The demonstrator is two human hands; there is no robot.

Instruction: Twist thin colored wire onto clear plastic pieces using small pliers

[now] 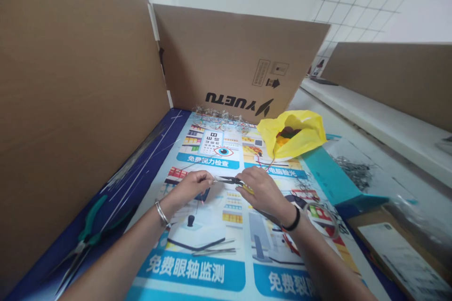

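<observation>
A dark blue surface (pixel 153 160) bears a printed sheet (pixel 183 270). Teal-handled pliers (pixel 84 243) lie near left, thin wires (pixel 132 157) beyond them; short rods (pixel 213 250) near the middle; a yellow bag (pixel 309 141) far right; a blurred, apparently wiry tangle (pixel 222 116) far.

Curled left hand (pixel 193 185) near right hand (pixel 264 190)

Reads YUETU (pixel 240 102), upside down, on the cardboard panel (pixel 219 51) at the far edge of the bench (pixel 181 124), near an arrow mark (pixel 273 83). On the printed sheet (pixel 212 225), reads 免费视力检查 (pixel 208 161) below an eye chart (pixel 211 142), partly covered 电脑验光 (pixel 282 171) rightward, 免费眼轴监测 (pixel 186 268) and partly hidden 免费裂 (pixel 287 283) toward the near edge.
</observation>
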